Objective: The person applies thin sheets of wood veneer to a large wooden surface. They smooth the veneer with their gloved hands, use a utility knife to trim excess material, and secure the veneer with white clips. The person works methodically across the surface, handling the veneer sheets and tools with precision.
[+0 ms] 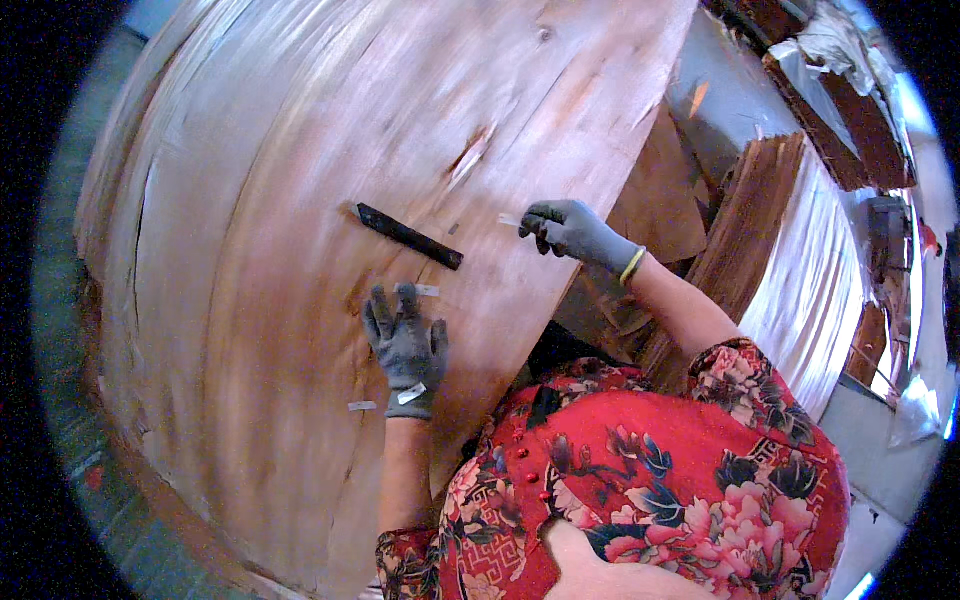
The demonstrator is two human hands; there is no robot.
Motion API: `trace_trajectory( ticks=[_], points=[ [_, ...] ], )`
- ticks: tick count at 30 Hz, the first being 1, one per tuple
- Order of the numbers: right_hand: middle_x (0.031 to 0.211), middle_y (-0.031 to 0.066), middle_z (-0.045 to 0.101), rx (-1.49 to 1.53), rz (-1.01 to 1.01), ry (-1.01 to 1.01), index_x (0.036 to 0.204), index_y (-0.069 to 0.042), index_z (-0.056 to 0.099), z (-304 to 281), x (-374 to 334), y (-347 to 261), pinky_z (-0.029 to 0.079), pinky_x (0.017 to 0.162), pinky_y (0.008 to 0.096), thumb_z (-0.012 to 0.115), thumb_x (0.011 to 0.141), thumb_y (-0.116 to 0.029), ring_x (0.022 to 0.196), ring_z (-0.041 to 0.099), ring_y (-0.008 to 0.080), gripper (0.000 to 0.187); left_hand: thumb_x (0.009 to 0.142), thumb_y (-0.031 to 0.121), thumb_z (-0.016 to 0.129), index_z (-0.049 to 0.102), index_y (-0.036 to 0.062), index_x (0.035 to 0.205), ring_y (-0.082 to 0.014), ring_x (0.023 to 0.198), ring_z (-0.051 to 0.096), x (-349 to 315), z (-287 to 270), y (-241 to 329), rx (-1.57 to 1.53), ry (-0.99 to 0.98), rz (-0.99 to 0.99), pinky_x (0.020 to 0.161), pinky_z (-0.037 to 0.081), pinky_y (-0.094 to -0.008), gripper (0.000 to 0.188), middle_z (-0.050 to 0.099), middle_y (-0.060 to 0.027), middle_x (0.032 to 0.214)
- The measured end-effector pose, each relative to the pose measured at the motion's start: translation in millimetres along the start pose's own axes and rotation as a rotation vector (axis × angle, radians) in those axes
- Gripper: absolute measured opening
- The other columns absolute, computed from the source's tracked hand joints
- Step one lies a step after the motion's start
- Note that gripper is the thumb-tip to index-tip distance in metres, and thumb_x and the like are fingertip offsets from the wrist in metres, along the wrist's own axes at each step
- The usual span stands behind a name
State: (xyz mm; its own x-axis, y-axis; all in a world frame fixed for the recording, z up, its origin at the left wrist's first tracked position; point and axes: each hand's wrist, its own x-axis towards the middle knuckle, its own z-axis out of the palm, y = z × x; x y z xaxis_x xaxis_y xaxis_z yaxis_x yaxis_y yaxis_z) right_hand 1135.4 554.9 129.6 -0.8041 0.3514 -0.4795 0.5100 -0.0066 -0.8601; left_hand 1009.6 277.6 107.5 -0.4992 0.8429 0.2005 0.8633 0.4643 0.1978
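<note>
A large sheet of wood veneer (290,200) lies under both hands. My left hand (405,345), in a grey glove, rests on it with fingers apart. A short whitish strip of tape (428,291) is at its fingertips, and another strip (411,394) sits on the glove's cuff. My right hand (568,232), also gloved in grey with a yellow band at the wrist, is closed, pinching a small pale strip of tape (508,219) above the sheet's right part. Between the hands, slightly farther off, lies a long black tool (410,237), perhaps a knife; its exact kind is unclear.
One more whitish strip (361,406) lies left of my left wrist. The veneer has a split hole (470,155) farther away. To the right stands a thick stack of veneer sheets (745,235), with another stack (815,110) behind. Dark floor (70,380) shows at the far left.
</note>
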Motion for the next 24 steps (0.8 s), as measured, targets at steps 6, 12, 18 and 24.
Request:
trace_trajectory(
  ticks=[6,12,18,24],
  points=[
    [0.061,0.0015,0.055,0.0,-0.049,0.06,0.081,-0.004,0.063,3.6,54.1,-21.4,0.04,0.047,0.0236,0.05,0.09,-0.026,0.052,0.051,0.0078,0.027,0.075,0.019,0.063,0.004,-0.0012,0.142,-0.0389,0.136,0.014,40.6,-13.0,17.7,-0.086,0.173,-0.063,0.106,0.019,-0.0503,0.092,0.03,-0.0214,0.141],
    [0.057,0.0034,0.057,-0.224,-0.101,0.033,0.079,-0.004,0.063,10.5,90.1,-57.8,0.043,0.049,0.0268,0.051,0.088,-0.027,0.05,0.053,0.0109,0.028,0.073,0.015,0.063,0.001,-0.0022,0.142,-0.0404,0.136,0.009,97.1,-13.9,27.7,-0.151,0.208,-0.065,0.106,0.019,-0.0483,0.094,0.027,-0.0193,0.143],
    [0.053,0.0073,0.06,-0.45,-0.023,0.015,0.07,-0.008,0.066,42.7,89.5,-93.1,0.049,0.06,0.0364,0.051,0.081,-0.051,0.059,0.063,0.0228,0.047,0.072,0.017,0.063,0.002,-0.0003,0.142,-0.0412,0.134,0.016,100.2,-9.3,20.2,-0.096,0.247,-0.097,0.106,0.017,-0.0503,0.094,0.032,-0.0167,0.14],
    [0.067,0.0102,0.066,-0.683,0.022,0.008,0.075,-0.009,0.069,46.1,80.0,-105.0,0.051,0.064,0.0406,0.052,0.075,-0.034,0.07,0.066,0.0266,0.03,0.068,0.019,0.059,0.034,0.0059,0.135,-0.0389,0.132,0.02,112.6,3.1,30.4,0.07,-0.058,-0.102,0.106,0.016,-0.0557,0.073,0.035,-0.0141,0.137]
  ],
)
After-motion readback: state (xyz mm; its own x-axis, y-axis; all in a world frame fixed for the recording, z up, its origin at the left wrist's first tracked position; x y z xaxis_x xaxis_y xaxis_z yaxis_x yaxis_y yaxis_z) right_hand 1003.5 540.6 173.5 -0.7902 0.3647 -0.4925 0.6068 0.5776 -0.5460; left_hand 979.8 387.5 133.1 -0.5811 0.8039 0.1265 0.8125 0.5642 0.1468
